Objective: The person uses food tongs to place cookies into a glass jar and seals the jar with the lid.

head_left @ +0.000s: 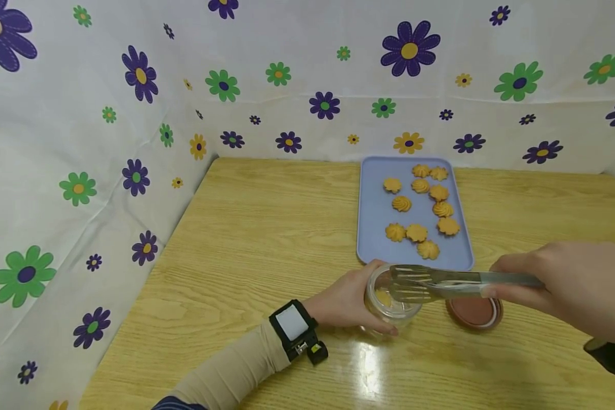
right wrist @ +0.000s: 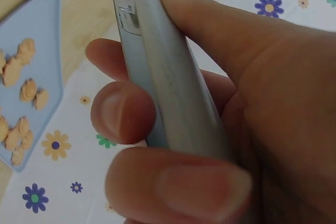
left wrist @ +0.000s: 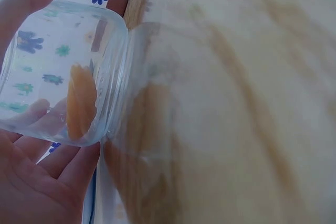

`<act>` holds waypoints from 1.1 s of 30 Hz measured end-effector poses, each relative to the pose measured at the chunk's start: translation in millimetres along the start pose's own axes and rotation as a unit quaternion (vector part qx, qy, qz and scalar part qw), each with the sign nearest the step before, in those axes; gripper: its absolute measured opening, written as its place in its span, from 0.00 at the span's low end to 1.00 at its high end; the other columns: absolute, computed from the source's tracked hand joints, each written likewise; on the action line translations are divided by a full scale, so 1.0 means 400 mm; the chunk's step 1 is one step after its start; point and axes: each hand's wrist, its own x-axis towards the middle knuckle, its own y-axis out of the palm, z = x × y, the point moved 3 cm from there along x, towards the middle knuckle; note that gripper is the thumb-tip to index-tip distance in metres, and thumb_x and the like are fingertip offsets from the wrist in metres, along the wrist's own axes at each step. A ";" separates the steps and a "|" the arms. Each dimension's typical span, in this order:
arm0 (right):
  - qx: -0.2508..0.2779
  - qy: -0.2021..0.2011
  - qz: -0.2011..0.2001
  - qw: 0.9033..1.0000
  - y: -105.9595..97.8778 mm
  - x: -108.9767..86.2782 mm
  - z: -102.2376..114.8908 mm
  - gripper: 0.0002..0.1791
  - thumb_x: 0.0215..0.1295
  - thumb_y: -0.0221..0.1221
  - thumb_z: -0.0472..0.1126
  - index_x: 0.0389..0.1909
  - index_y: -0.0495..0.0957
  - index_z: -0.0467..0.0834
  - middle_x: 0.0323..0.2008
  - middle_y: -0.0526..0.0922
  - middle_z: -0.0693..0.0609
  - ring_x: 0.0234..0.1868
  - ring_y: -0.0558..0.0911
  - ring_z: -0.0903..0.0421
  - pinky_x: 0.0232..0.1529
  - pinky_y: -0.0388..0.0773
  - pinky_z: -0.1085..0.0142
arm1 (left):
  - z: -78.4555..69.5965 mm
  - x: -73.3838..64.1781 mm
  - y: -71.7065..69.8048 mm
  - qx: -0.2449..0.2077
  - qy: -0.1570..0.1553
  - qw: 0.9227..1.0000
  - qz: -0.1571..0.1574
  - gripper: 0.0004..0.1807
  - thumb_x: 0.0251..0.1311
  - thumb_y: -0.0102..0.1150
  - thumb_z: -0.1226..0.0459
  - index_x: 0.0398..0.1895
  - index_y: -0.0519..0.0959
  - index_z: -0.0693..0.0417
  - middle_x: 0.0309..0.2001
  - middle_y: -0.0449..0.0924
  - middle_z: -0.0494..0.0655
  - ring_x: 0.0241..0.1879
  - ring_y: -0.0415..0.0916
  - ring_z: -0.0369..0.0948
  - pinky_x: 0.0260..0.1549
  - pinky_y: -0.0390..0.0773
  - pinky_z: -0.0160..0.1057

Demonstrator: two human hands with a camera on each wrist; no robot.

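In the head view, possibly risking, by lowering off-centre the silver slotted metal tongs (head_left: 456, 278), a knock on the rim of the round clear-glass jar (head_left: 392, 313); gripping the jar with the left hand (head_left: 343, 299) from nine o'clock, pinching the tongs with the right hand (head_left: 576, 287) from three o'clock. In the left wrist view, perhaps slipping on smooth glass from too weak a hold; showing the jar between thumb at eleven o'clock and fingers at seven, with a golden fluted biscuit (left wrist: 81, 102) inside. In the right wrist view, showing the tongs between fingertips at nine and one o'clock; unable to tell about anything between the metal tips.
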 end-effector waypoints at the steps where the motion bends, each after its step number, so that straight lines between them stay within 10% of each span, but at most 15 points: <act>1: 0.001 0.004 0.000 1.000 -0.003 0.002 -0.005 0.25 0.63 0.59 0.68 0.41 0.87 0.51 0.18 0.78 0.64 0.16 0.67 0.62 0.15 0.65 0.64 | 0.000 0.000 0.000 0.001 0.002 1.000 -0.001 0.53 0.37 0.84 0.48 0.69 0.65 0.42 0.60 0.79 0.40 0.60 0.75 0.33 0.62 0.75 0.35; 15: 0.036 0.060 -0.085 0.994 -0.031 0.077 -0.146 0.28 0.74 0.56 0.57 0.42 0.84 0.33 0.14 0.64 0.55 0.16 0.64 0.56 0.19 0.58 0.62 | 0.002 0.001 0.000 -0.018 0.025 0.999 0.008 0.52 0.39 0.83 0.49 0.69 0.65 0.45 0.62 0.79 0.40 0.62 0.74 0.32 0.64 0.74 0.36; 21: 0.003 0.079 -0.111 0.991 -0.012 0.129 -0.194 0.32 0.75 0.54 0.56 0.43 0.81 0.26 0.18 0.77 0.46 0.18 0.72 0.50 0.21 0.73 0.51 | 0.004 -0.002 -0.001 -0.019 0.022 1.000 0.009 0.52 0.39 0.83 0.49 0.69 0.65 0.44 0.63 0.79 0.40 0.62 0.74 0.32 0.64 0.74 0.36; 33: -0.024 0.071 -0.131 0.989 0.094 0.220 -0.224 0.24 0.73 0.57 0.54 0.24 0.75 0.38 0.12 0.65 0.51 0.12 0.66 0.53 0.13 0.58 0.62 | 0.007 -0.005 -0.001 -0.021 0.021 0.999 0.013 0.52 0.40 0.83 0.49 0.70 0.64 0.45 0.64 0.78 0.41 0.64 0.73 0.31 0.65 0.73 0.36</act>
